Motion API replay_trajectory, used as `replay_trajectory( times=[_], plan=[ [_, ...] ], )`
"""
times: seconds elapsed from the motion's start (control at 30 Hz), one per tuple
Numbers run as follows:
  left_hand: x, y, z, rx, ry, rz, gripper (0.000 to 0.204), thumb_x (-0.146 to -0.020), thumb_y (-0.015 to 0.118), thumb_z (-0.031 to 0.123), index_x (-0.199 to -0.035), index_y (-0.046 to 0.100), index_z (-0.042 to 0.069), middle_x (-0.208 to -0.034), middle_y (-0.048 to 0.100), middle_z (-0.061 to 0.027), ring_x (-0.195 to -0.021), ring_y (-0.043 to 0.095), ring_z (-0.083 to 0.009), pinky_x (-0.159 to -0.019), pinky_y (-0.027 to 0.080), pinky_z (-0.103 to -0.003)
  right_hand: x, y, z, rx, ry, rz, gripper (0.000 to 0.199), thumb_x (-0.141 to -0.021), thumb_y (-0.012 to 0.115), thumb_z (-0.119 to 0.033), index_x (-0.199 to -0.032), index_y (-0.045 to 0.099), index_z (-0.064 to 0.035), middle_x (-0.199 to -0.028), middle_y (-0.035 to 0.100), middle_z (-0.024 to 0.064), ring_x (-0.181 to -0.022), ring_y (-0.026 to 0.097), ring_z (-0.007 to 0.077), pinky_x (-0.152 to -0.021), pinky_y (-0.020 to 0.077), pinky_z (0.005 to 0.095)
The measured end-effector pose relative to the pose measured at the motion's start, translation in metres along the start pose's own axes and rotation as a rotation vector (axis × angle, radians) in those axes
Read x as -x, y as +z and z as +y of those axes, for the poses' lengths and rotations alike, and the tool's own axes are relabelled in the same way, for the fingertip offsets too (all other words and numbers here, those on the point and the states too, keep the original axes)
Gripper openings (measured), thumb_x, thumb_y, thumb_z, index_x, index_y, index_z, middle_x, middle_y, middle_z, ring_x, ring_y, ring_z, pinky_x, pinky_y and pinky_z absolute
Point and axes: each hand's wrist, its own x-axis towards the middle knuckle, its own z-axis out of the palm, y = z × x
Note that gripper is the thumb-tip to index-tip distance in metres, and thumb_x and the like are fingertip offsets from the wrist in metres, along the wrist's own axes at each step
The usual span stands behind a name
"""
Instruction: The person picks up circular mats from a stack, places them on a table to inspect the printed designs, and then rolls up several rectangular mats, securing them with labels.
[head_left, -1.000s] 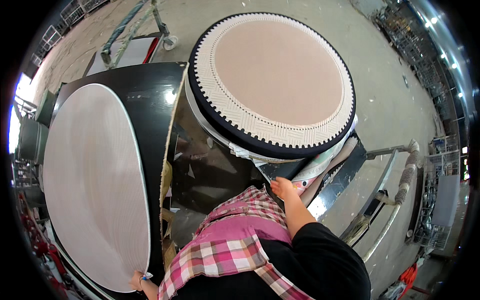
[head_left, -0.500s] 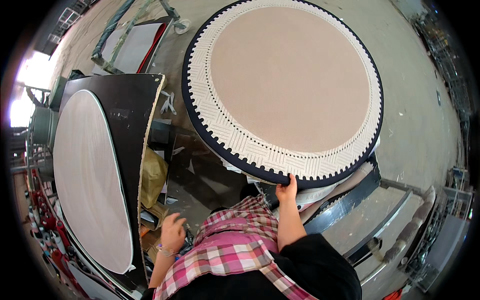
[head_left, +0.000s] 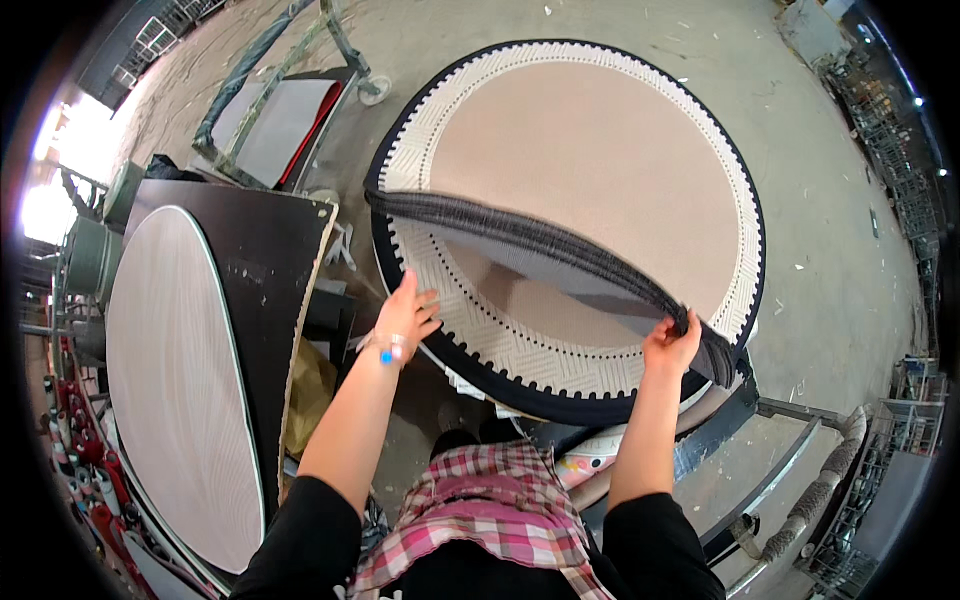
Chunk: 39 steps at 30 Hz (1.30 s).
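Observation:
A round mat (head_left: pixel 590 140) with a beige centre, a patterned cream band and a dark scalloped rim lies on a pile in front of me. Its near part is raised, and the grey underside (head_left: pixel 540 258) with a darker border faces me. My right hand (head_left: pixel 672 343) pinches the raised edge at the right. Below the flap a second mat (head_left: pixel 500 362) of matching pattern shows. By the pile's left rim, my left hand (head_left: pixel 405 318) is off the raised flap, fingers spread, holding nothing.
At my left stands a dark board (head_left: pixel 265 270) carrying a pale oval piece (head_left: pixel 180 370). A wheeled cart (head_left: pixel 285 125) is beyond it. A metal frame with a wrapped bar (head_left: pixel 810 495) stands at the right. Paper scraps lie on the floor (head_left: pixel 830 200).
The top mat's near edge has come up, exposing its underside. My right hand has moved right and farther away with the edge. My left hand has reached forward from my side to the pile.

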Motion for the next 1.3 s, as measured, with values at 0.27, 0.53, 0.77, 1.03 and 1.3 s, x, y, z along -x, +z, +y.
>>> replay_trajectory(
  times=[0.27, 0.53, 0.77, 1.03, 1.3],
  plan=[
    [-0.11, -0.007, 0.014, -0.286, -0.208, 0.515, 0.039, -0.071, 0.063, 0.015, -0.106, 0.052, -0.001, -0.116, 0.049, -0.0128, -0.097, 0.05, -0.0337, -0.078, 0.043, -0.049, 0.076, -0.083, 0.036, 0.44, 0.069, -0.013, 0.016, -0.075, 0.059, -0.02, -0.079, 0.053, -0.0055, -0.062, 0.057, 0.0059, -0.044, 0.053, 0.018, -0.036, 0.0388, 0.0254],
    [0.036, 0.058, 0.098, -0.034, 0.577, -0.047, 0.036, -0.063, 0.055, -0.005, -0.099, 0.049, -0.002, -0.089, 0.056, -0.0124, -0.079, 0.055, -0.0266, -0.072, 0.047, -0.037, 0.175, -0.063, -0.003, 0.247, -0.154, -0.176, 0.018, -0.079, 0.054, -0.017, -0.075, 0.051, 0.0002, -0.056, 0.054, 0.0086, -0.04, 0.05, 0.0183, -0.038, 0.0408, 0.0267],
    [0.183, -0.064, 0.255, -0.5, 0.613, 0.261, 0.026, -0.064, 0.065, 0.023, -0.081, 0.056, 0.004, -0.079, 0.053, -0.0028, -0.056, 0.048, -0.0123, -0.054, 0.04, -0.024, 0.314, -0.105, 0.006, 1.216, 0.351, -1.417, 0.049, -0.085, 0.044, -0.036, -0.117, 0.042, 0.0003, -0.119, 0.043, 0.0161, -0.11, 0.039, 0.0241, -0.096, 0.0261, 0.0339],
    [0.136, -0.104, 0.312, -0.863, 0.709, 0.374, 0.023, -0.062, 0.059, 0.018, -0.082, 0.053, 0.007, -0.063, 0.048, -0.0015, -0.048, 0.047, -0.014, -0.041, 0.041, -0.029, 0.208, -0.16, -0.073, 0.553, 0.256, -0.974, 0.047, -0.084, 0.048, -0.033, -0.114, 0.045, 0.0025, -0.099, 0.057, 0.0153, -0.091, 0.054, 0.0261, -0.082, 0.0405, 0.0342],
    [0.033, 0.014, 0.195, -1.092, 0.713, 0.196, 0.029, -0.062, 0.05, 0.001, -0.092, 0.053, -0.001, -0.072, 0.051, -0.0042, -0.054, 0.051, -0.0169, -0.052, 0.045, -0.027, -0.027, -0.326, 0.027, 0.923, 0.343, 0.202, 0.07, -0.075, 0.056, -0.047, -0.121, 0.039, 0.0029, -0.118, 0.047, 0.0141, -0.105, 0.047, 0.0272, -0.089, 0.0343, 0.0371]
  ],
)
